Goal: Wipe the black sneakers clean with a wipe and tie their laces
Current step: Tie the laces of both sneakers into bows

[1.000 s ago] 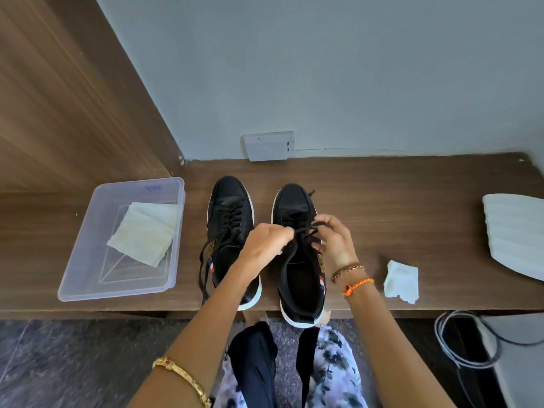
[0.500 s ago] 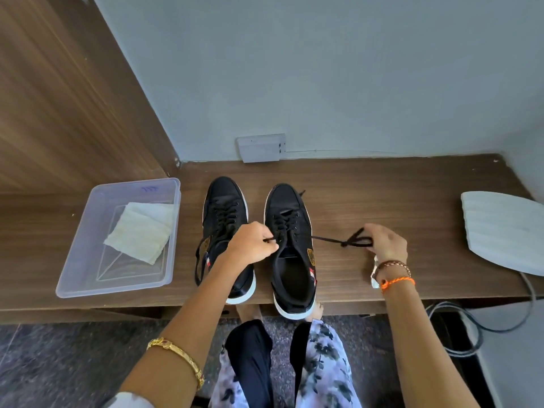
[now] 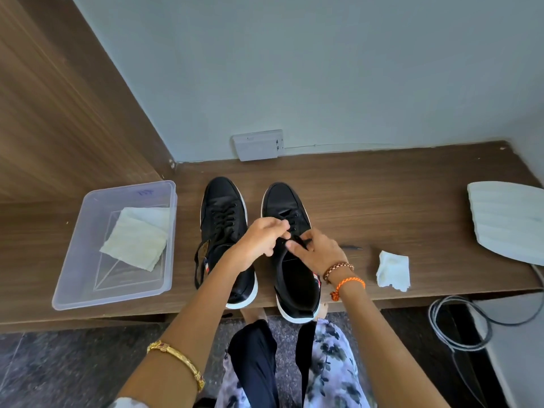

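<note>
1. Our left hand (image 3: 259, 242) and right hand (image 3: 319, 254) both pinch the black lace (image 3: 297, 240) over the right-side black leather sneaker with white sole (image 3: 290, 254), at the wooden shelf's (image 3: 397, 207) six o'clock edge.
2. We judge a slack pinch could undo the knot.
3. The clear plastic tub (image 3: 117, 245) at nine o'clock bears an unreadable blue scribble.

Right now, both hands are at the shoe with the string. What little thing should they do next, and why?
Probably pull the lace snug into a knot. The left hand and right hand both pinch it over the right sneaker, and one end trails loose on the shelf. The left sneaker has a lace hanging loose too, so it likely comes after.
</note>
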Demonstrator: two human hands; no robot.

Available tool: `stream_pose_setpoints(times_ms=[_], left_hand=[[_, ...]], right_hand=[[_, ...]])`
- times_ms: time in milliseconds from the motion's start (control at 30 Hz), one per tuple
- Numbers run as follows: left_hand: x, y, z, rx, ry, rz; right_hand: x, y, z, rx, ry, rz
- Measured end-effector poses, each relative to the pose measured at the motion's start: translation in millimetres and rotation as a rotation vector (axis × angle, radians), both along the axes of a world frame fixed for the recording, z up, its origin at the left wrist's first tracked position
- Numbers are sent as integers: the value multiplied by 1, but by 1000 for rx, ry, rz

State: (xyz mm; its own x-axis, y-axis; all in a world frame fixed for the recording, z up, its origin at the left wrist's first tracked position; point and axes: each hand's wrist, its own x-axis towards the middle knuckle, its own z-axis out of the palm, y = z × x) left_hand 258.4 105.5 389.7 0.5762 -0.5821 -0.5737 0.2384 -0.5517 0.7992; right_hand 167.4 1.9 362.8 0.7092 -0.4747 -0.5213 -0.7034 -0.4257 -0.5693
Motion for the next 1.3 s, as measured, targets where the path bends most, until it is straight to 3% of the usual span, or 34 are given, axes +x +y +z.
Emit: stream_pose_setpoints(times_ms=[133, 233, 333, 400, 533, 700, 833, 933, 1100, 1200, 1300], left_hand=[[1, 3, 8, -138, 39, 11], [-1, 9, 9, -142, 57, 99], [7, 14, 22, -37, 262, 221], [13, 15, 36, -7, 304, 179], [12, 10, 48, 168, -59, -53], [7, 4, 29, 370, -223, -228], [2, -11, 8, 343, -322, -246], [2, -25, -8, 335, -350, -181], [4, -35, -24, 333, -430, -107], [7, -37, -23, 311, -393, -138], [11, -37, -27, 264, -276, -96]], right_hand=[[-6, 10, -8, -142, 35, 159], [-6, 16, -9, -194, -98, 10], [-7, 10, -6, -247, -217, -125], [-7, 1, -3, -238, -206, -205], [-10, -8, 1, -122, -171, -253], [-12, -18, 7, -121, -199, -197], [-5, -25, 7, -129, -289, -264], [8, -32, -1, 18, -324, -339], [20, -34, -20, 500, -483, -673], [20, -34, -25, 737, -597, -858], [21, -37, -29, 847, -664, -1028]])
